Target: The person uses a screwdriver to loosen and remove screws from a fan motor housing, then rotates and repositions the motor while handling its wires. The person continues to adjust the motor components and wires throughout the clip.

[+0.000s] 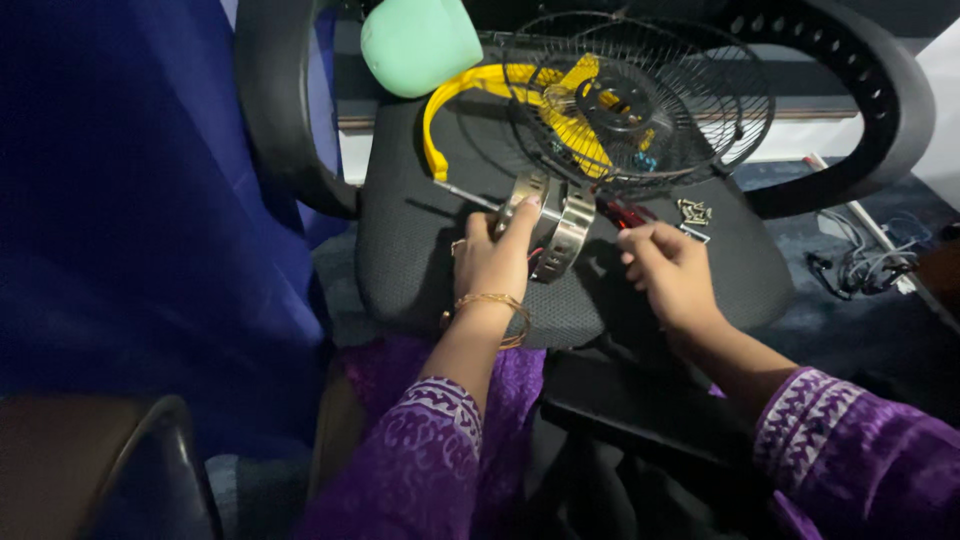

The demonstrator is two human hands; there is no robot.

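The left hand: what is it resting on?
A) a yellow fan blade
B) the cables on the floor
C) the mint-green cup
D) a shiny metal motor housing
D: the left hand lies on the shiny metal motor housing on the black chair seat, fingers curled over its top.

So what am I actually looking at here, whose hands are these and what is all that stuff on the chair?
There is no machine here: a person wears a camera on the head, so the one picture looks down at their own two hands. The left hand, with a gold bangle, rests on a shiny metal ring-shaped part. The right hand is curled beside it; whether it holds anything is unclear. Everything lies on a black mesh office chair seat: a black wire fan guard, yellow plastic fan pieces, a mint-green rounded housing and a few small screws.
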